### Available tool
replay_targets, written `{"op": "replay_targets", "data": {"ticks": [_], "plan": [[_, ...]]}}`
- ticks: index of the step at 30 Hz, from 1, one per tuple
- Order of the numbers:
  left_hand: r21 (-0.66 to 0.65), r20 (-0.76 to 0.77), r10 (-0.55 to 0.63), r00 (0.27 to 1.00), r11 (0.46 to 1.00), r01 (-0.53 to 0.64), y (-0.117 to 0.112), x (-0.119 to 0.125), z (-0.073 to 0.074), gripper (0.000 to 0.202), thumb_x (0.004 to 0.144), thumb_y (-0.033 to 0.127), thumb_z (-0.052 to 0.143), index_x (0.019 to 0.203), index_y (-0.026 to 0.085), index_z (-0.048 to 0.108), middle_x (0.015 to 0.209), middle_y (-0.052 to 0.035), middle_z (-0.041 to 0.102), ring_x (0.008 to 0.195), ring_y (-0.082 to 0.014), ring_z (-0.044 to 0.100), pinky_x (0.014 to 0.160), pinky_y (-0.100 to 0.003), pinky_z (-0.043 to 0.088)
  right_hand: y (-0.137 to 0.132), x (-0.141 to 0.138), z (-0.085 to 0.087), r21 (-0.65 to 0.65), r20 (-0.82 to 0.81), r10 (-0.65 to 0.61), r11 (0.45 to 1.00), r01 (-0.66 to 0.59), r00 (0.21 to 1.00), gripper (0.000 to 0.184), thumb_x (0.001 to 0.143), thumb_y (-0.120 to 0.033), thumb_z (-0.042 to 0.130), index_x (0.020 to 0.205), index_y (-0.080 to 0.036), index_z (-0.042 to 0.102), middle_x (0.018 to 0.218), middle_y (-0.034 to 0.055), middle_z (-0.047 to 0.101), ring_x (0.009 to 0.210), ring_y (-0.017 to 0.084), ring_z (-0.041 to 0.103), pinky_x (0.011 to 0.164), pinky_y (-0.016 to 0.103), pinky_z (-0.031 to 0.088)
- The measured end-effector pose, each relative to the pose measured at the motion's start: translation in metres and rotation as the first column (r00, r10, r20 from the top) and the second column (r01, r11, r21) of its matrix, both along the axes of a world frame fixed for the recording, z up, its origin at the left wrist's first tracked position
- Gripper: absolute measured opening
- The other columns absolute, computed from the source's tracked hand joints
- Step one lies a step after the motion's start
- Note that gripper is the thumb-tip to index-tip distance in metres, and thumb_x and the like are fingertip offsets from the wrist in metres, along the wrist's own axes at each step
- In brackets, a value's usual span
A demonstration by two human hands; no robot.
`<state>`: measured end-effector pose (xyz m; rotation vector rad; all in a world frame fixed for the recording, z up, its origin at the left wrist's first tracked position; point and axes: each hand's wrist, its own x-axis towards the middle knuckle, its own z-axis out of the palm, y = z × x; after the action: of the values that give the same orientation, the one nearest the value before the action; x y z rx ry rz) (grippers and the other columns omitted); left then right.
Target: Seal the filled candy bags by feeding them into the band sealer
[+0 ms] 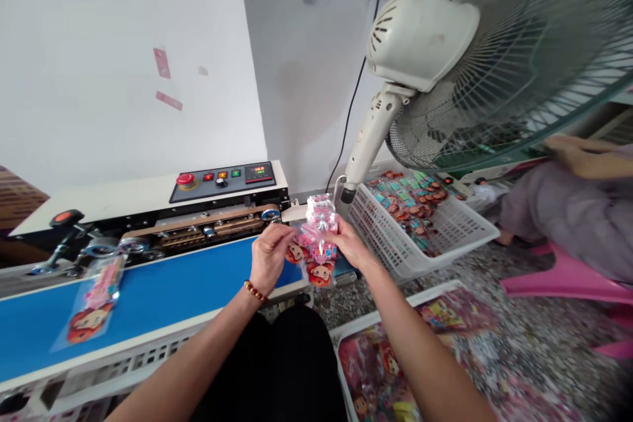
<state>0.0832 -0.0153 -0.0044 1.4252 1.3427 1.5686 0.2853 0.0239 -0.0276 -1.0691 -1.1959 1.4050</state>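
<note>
Evidently slick film is the main risk: the right hand (349, 242) grips a bundle of clear packets (320, 237) by its side, while the left hand (270, 257) pinches its other edge, so a loose pinch could let one slide out and drop to the speckled floor (346, 300) below. Left of the left hand, a single packet (93, 323) lies slanted on the blue belt (192, 277); that tilt might make it run crooked beside the rollers (if the belt is moving, which I cannot tell).

Counting: two hands, both closed on plastic; one packet on the belt; at least two red-haired figures showing between the hands, the overlap hiding the rest; two white baskets, one beyond the right hand (467, 242), one under the right forearm (342, 349), contents too jumbled to count; one fan (420, 39) above.
</note>
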Motion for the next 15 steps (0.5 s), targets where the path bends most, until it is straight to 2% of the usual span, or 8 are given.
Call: {"op": "replay_targets", "data": {"ticks": [2,4,6,9,11,15], "plan": [[-0.059,0.062,-0.027,0.998,0.998,0.03,0.001,0.002,0.003,0.022,0.079,0.042,0.072,0.08,0.02,0.077,0.076,-0.0038,0.067,0.063,-0.015,0.056,0.06,-0.026,0.044,0.001,0.001,-0.003,-0.007,0.006,-0.033,0.999,0.033,0.999,0.046,0.062,-0.041,0.086,0.1,-0.024,0.067,0.092,-0.0014,0.075,0.083,0.022,0.068,0.078,0.033,0.054],[-0.228,0.127,-0.075,0.989,0.968,0.102,0.008,0.005,0.004,0.025,0.076,0.043,0.074,0.08,0.018,0.077,0.064,-0.0021,0.063,0.051,-0.0122,0.047,0.05,-0.025,0.037,0.004,0.005,-0.006,-0.014,-0.002,-0.08,0.997,0.08,0.997,0.046,0.062,-0.042,0.085,0.101,-0.024,0.067,0.093,-0.0006,0.076,0.083,0.023,0.07,0.079,0.035,0.055],[-0.431,0.155,-0.121,0.98,0.885,0.177,0.019,0.007,0.003,0.026,0.072,0.041,0.078,0.075,0.015,0.075,0.053,-0.0009,0.058,0.044,-0.0112,0.044,0.044,-0.024,0.031,0.007,0.01,-0.009,-0.019,-0.006,-0.141,0.99,0.14,0.99,0.048,0.061,-0.041,0.085,0.102,-0.024,0.067,0.094,0.0002,0.077,0.084,0.024,0.071,0.079,0.036,0.055],[-0.658,0.107,-0.069,0.992,0.743,0.123,0.034,0.006,0.001,0.023,0.069,0.033,0.081,0.064,0.015,0.067,0.045,0.0002,0.053,0.039,-0.0112,0.046,0.041,-0.022,0.023,0.01,0.02,-0.011,-0.031,0.014,-0.189,0.981,0.189,0.982,0.049,0.059,-0.039,0.086,0.101,-0.023,0.068,0.092,0.0008,0.077,0.082,0.025,0.071,0.077,0.037,0.056],[-0.714,0.055,-0.037,0.998,0.697,0.065,0.04,0.002,-0.001,0.023,0.069,0.028,0.082,0.061,0.016,0.064,0.044,0.0005,0.052,0.037,-0.011,0.046,0.04,-0.022,0.02,0.011,0.022,-0.01,-0.042,0.041,-0.16,0.986,0.161,0.986,0.048,0.059,-0.037,0.086,0.1,-0.022,0.069,0.091,0.0012,0.078,0.081,0.025,0.072,0.075,0.036,0.056],[-0.716,-0.009,0.002,1.0,0.698,-0.007,0.044,-0.013,-0.007,0.018,0.072,0.024,0.077,0.064,0.016,0.064,0.041,0.0014,0.05,0.035,-0.01,0.042,0.04,-0.022,0.019,0.014,0.015,-0.006,-0.078,0.046,-0.088,0.993,0.091,0.995,0.047,0.058,-0.035,0.088,0.1,-0.022,0.07,0.09,0.001,0.078,0.079,0.023,0.072,0.075,0.036,0.057]]}}
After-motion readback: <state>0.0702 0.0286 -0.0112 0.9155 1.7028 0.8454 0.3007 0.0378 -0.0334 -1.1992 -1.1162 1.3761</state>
